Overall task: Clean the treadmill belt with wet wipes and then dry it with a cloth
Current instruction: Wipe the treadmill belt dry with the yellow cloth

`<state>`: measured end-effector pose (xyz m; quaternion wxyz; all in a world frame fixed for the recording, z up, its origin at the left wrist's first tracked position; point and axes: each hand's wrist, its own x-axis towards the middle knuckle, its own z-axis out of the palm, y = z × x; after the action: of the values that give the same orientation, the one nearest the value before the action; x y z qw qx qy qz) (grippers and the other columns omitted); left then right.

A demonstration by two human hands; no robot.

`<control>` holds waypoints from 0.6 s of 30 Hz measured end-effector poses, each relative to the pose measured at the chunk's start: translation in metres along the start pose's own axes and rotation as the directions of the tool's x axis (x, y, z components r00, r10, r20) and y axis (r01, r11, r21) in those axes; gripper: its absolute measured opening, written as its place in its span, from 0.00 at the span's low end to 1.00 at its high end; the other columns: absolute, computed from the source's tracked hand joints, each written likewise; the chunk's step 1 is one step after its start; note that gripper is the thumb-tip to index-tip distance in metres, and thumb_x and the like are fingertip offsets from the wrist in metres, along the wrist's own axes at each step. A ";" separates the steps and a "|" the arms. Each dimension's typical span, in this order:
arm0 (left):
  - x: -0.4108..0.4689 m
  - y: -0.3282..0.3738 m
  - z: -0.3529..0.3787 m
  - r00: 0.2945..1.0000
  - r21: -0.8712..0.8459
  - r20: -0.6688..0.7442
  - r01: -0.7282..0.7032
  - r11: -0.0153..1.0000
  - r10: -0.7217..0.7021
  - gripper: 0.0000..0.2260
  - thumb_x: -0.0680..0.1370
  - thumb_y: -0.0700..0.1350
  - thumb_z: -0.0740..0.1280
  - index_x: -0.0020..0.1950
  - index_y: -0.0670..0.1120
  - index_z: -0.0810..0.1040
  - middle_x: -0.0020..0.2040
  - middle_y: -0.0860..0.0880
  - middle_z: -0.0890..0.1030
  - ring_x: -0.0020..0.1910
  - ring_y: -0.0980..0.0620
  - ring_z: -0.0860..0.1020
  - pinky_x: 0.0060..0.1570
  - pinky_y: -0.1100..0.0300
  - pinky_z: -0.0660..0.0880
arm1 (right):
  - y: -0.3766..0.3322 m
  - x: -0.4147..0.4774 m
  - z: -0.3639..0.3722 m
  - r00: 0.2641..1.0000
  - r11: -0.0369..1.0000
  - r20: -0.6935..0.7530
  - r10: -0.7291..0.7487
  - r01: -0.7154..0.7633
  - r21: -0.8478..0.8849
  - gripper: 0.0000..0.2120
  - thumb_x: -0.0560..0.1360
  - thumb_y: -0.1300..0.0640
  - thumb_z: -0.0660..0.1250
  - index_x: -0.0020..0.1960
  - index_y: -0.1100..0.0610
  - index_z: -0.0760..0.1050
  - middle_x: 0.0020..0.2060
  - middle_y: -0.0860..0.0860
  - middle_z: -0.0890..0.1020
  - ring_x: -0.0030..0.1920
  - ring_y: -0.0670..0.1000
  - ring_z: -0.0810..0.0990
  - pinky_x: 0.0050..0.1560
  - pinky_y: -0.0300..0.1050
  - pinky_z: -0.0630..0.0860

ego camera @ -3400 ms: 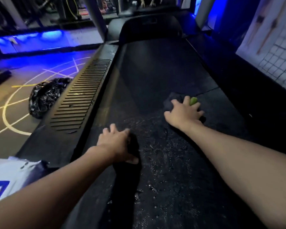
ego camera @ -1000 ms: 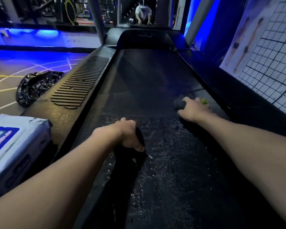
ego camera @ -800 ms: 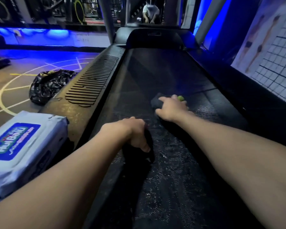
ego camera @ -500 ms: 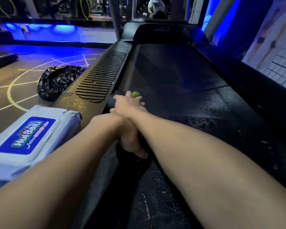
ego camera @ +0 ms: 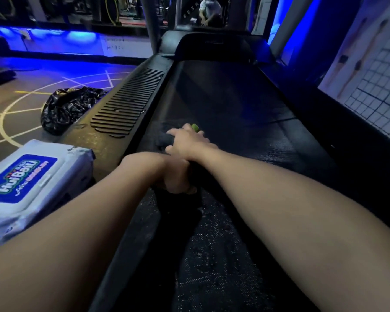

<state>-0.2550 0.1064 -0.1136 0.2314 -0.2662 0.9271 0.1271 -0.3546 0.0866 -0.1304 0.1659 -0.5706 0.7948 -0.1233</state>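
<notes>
Treadmill belt, seen from a head camera looking down its length. The belt is black and finely textured, and its long axis runs straight away from the person toward the console at the far end.

Two bare forearms reach onto the belt and cross. The right hand is farther up the belt, at its left edge, just beside the ribbed side rail. Its fingers and thumb curl over a bunched dark cloth and press it onto the belt. A small green tip shows just past the fingertips; what it belongs to is unclear.

The left hand sits nearer the person on the same left side of the belt, partly hidden under the right forearm. Its fingers are curled downward over a dark shape. Whether that is a second cloth or only shadow cannot be told, so its grip is uncertain.

The near part of the belt, below the hands, glistens with scattered wet specks. The far part looks dull and even. Most of the belt's width lies to the right of both hands, so the next stroke probably has to travel rightward across the belt, led by the right hand.

Off the belt's left side, a white and blue pack of wipes sits closed. Farther out, a crumpled black bag lies on the floor.
</notes>
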 end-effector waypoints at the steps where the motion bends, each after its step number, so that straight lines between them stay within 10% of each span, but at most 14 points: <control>1: 0.001 0.007 -0.002 0.999 -0.018 -0.031 0.009 1.000 -0.010 0.20 0.82 0.48 0.61 0.71 0.40 0.70 0.67 0.41 0.75 0.64 0.44 0.73 0.64 0.57 0.67 | 0.012 -0.002 -0.004 1.000 1.000 -0.010 0.024 -0.024 -0.002 0.27 0.77 0.46 0.64 0.75 0.40 0.63 0.75 0.51 0.59 0.71 0.64 0.61 0.66 0.59 0.64; 6: 0.016 0.037 0.001 0.970 -0.099 -0.150 0.177 0.979 -0.191 0.25 0.80 0.57 0.61 0.75 0.50 0.64 0.69 0.43 0.74 0.66 0.44 0.73 0.60 0.59 0.69 | 0.090 -0.018 -0.027 0.986 0.987 -0.071 0.151 -0.155 -0.051 0.28 0.76 0.42 0.64 0.75 0.41 0.63 0.74 0.53 0.59 0.70 0.66 0.63 0.66 0.59 0.65; 12: 0.038 0.064 0.006 0.955 -0.126 -0.175 0.220 0.967 -0.240 0.22 0.74 0.63 0.60 0.54 0.46 0.78 0.53 0.40 0.75 0.65 0.38 0.72 0.62 0.49 0.72 | 0.173 -0.045 -0.053 0.941 0.942 -0.098 0.323 -0.330 -0.068 0.30 0.71 0.39 0.62 0.72 0.40 0.64 0.72 0.56 0.62 0.68 0.67 0.66 0.69 0.60 0.66; 18: 0.054 0.103 0.006 0.968 -0.090 -0.152 0.188 0.978 -0.200 0.27 0.72 0.65 0.59 0.65 0.52 0.73 0.64 0.45 0.77 0.64 0.40 0.74 0.63 0.48 0.72 | 0.241 -0.085 -0.080 0.852 0.859 -0.186 0.489 -0.508 -0.068 0.29 0.77 0.41 0.63 0.76 0.44 0.61 0.74 0.57 0.59 0.69 0.67 0.64 0.67 0.58 0.66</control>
<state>-0.3499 0.1700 -0.1343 0.1572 -0.3733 0.9068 0.1166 -0.5708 0.2447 -0.1394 0.0940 -0.3415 0.9321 -0.0759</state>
